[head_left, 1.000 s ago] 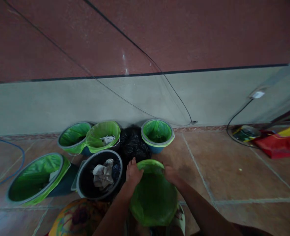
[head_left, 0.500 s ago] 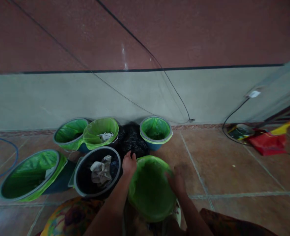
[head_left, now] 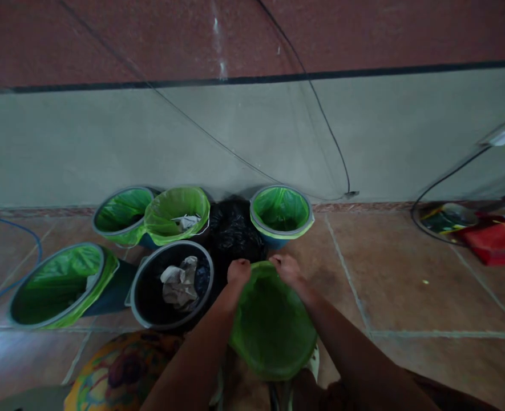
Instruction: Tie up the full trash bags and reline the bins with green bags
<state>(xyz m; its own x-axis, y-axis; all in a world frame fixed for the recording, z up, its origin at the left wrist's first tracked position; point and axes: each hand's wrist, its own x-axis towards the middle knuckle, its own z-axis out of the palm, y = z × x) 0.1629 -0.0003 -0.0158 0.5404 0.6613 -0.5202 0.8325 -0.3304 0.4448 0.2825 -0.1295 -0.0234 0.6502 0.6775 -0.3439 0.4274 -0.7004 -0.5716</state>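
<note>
A bin lined with a green bag (head_left: 275, 325) stands in front of me, between my forearms. My left hand (head_left: 239, 272) is closed on the far left edge of the bag, and my right hand (head_left: 287, 269) grips its far right edge. Just beyond my hands lies a black plastic bag (head_left: 236, 228). To the left of my left forearm is a dark bin (head_left: 138, 297) with crumpled paper (head_left: 181, 284) inside.
More green-lined bins stand at the back left (head_left: 124, 217), beside it (head_left: 177, 214), at the far left (head_left: 59, 285) and by the wall (head_left: 281, 211). A red dustpan (head_left: 496, 242) lies at right. Cables hang along the wall.
Both hands have closed on the far edge of the green bag; my right hand moved left and forward from the bag's right side. The view has shifted downward.
</note>
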